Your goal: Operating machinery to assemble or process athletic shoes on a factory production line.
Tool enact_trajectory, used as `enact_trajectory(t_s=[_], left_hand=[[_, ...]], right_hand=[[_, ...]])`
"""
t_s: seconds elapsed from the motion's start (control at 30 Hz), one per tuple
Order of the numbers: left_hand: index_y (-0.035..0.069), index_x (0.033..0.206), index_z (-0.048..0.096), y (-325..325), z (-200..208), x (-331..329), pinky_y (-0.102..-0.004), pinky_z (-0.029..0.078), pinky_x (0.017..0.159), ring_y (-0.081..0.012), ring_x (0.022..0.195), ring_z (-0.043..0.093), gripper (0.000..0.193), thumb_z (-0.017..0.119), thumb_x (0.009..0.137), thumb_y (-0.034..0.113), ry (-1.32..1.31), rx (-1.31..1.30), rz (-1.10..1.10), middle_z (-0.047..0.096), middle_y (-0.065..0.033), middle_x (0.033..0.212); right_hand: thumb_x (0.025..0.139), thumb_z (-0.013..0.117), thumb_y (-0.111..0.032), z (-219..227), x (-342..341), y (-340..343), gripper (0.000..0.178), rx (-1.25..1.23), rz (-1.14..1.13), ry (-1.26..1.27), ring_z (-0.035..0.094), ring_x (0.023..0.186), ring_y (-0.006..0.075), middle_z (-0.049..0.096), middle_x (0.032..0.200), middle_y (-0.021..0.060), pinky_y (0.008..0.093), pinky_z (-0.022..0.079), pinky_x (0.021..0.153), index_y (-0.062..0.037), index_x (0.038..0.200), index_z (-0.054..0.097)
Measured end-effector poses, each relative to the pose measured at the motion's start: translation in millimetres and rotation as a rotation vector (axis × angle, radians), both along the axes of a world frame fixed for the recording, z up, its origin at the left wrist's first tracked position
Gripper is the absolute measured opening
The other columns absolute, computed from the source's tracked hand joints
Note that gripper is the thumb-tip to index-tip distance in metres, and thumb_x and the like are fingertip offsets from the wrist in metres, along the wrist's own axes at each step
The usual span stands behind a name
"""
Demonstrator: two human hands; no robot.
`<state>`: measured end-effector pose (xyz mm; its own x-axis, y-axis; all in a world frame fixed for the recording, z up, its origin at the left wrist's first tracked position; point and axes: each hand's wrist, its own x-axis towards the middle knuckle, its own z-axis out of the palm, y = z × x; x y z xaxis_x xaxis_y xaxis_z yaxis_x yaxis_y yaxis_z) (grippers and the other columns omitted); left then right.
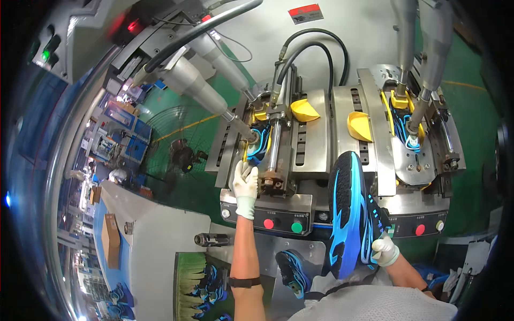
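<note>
The worker's left hand (244, 184), in a pale glove, is at the near end of the machine's left press (274, 147), just below a blue-laced shoe (261, 143) set under the metal rods. Its fingers look half bent; from where I stand, I can't tell whether they grasp anything.

The gloved right hand (384, 250) has its fingers curled around the lower part of a black and blue running shoe (345, 214). That shoe is tilted up before the machine's front edge, right of the middle, its sole turned left. Another shoe (404, 128) sits in the right press (413, 160). Two curved yellow pads (304, 111) rest between the presses, and a red button (269, 223) and a green button (296, 227) are on the front edge, toward the left corner. One more shoe (293, 273) lies on a metal tray (317, 251) below.
</note>
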<state>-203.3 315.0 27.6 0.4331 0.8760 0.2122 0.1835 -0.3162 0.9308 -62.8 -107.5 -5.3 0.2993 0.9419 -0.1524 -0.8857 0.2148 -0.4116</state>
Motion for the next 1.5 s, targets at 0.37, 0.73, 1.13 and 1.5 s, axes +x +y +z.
enact_trajectory(t_s=[0.37, 0.73, 1.13, 1.5], left_hand=[[-0.005, 0.153, 0.027, 36, -11, 0, -0.0412, 0.04, 0.114, -0.035, 0.138, 0.047, 0.08, 0.074, 0.091, 0.01, -0.047, -0.006, -0.003, 0.043, -0.0301, 0.149], [-0.004, 0.134, 0.052, 118, -107, 63, -0.0383, 0.045, 0.106, -0.0327, 0.126, 0.058, 0.064, 0.079, 0.084, 0.023, 0.283, 0.167, 0.054, 0.063, -0.0223, 0.129], [-0.008, 0.078, 0.069, 158, -88, 20, -0.0386, 0.05, 0.069, -0.024, 0.068, 0.065, 0.048, 0.072, 0.088, 0.038, 0.231, -0.186, 0.127, 0.07, -0.015, 0.074], [-0.008, 0.103, 0.066, -94, -14, -229, -0.0289, 0.042, 0.065, -0.0098, 0.071, 0.048, 0.029, 0.062, 0.098, 0.02, -0.094, -0.093, 0.409, 0.059, -0.0023, 0.08]], right_hand=[[0.079, 0.078, -0.003, 19, -4, 2, 0.068, -0.185, 0.118, -0.064, 0.07, 0.091, 0.0227, 0.07, 0.116, 0.0154, 0.0303, 0.057, 0.07, 0.0036, 0.141, 0.05], [0.075, 0.077, -0.004, 38, -25, 34, 0.069, -0.191, -0.169, -0.094, 0.072, 0.082, 0.0277, 0.068, 0.114, 0.0226, 0.0332, 0.056, 0.053, 0.0088, 0.137, 0.049], [0.076, 0.08, -0.009, 45, -16, 55, 0.074, -0.425, -0.092, -0.183, 0.067, 0.109, 0.0285, 0.064, 0.125, 0.0133, 0.0436, 0.057, 0.095, 0.0014, 0.141, 0.047], [0.094, 0.065, -0.012, 73, -27, 320, 0.027, -0.186, 0.173, -0.337, 0.071, 0.093, 0.0227, 0.07, 0.105, 0.0092, 0.0387, 0.061, 0.084, -0.003, 0.118, 0.06]])
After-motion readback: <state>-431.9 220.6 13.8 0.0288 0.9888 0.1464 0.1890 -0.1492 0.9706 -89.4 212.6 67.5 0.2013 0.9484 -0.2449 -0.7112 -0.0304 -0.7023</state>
